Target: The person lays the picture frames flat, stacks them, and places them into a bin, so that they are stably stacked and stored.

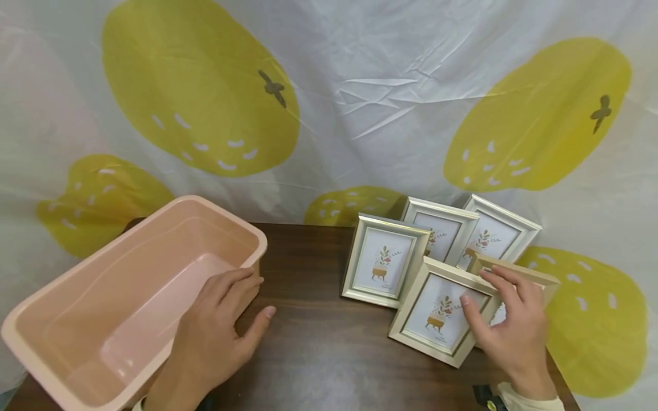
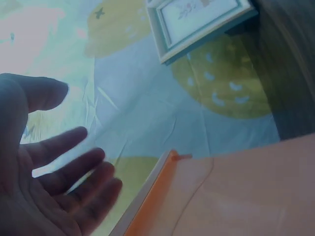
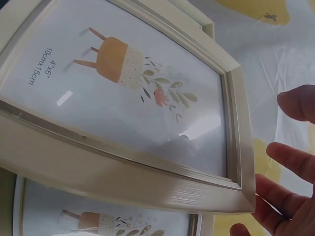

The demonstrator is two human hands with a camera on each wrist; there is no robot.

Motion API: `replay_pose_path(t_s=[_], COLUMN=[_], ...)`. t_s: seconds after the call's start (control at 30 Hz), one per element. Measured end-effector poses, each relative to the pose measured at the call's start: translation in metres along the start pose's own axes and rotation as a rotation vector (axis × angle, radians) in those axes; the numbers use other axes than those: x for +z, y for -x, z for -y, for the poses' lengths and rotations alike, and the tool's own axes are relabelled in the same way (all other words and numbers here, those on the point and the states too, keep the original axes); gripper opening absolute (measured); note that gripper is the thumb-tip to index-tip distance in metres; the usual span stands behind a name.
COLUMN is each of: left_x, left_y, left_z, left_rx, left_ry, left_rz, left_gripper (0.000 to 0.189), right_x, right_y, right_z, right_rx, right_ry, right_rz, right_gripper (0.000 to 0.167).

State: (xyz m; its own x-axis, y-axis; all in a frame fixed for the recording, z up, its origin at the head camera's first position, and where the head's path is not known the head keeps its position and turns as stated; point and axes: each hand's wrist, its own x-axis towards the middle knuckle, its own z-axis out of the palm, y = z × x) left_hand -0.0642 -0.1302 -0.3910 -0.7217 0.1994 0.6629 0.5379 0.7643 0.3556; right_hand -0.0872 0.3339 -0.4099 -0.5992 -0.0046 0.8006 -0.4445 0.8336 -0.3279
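Note:
My left hand point(image 1: 218, 325) is over the near right side of a pink plastic bin point(image 1: 262, 242). Its fingers are loosely bent and its thumb stands apart, with nothing between them in the left wrist view. On the right, my right hand point(image 1: 514, 325) is at the top right corner of the front cream picture frame point(image 1: 441, 317). The thumb overlaps that frame's face in the head view, and the fingers reach over another cream frame point(image 1: 519, 268) behind it. In the right wrist view, the thumb is clear of the frame edge point(image 3: 241, 142), with fingertips right beside it.
Behind stand more picture frames: a silver one point(image 1: 385, 260) at the left, a second point(image 1: 442, 220) and a third point(image 1: 504, 228) at the back. All are on a dark wooden table point(image 1: 308, 337). A white curtain with yellow fruit point(image 1: 354, 142) hangs along the back.

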Motion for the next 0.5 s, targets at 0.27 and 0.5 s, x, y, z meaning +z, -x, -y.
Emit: replay_pose_path(t_s=[0.27, 0.5], left_x=[0.016, 0.038], left_y=[0.012, 0.024], left_z=[-0.005, -0.002], left_rx=[0.054, 0.087], left_ry=[0.046, 0.117], left_rz=[0.081, 0.106], left_gripper=[0.040, 0.035], right_x=[0.002, 0.002], right_y=[0.005, 0.008], right_z=[-0.002, -0.002], right_rx=[0.064, 0.132], right_ry=[0.013, 0.006], right_rz=[0.095, 0.130], right_gripper=[0.055, 0.058])
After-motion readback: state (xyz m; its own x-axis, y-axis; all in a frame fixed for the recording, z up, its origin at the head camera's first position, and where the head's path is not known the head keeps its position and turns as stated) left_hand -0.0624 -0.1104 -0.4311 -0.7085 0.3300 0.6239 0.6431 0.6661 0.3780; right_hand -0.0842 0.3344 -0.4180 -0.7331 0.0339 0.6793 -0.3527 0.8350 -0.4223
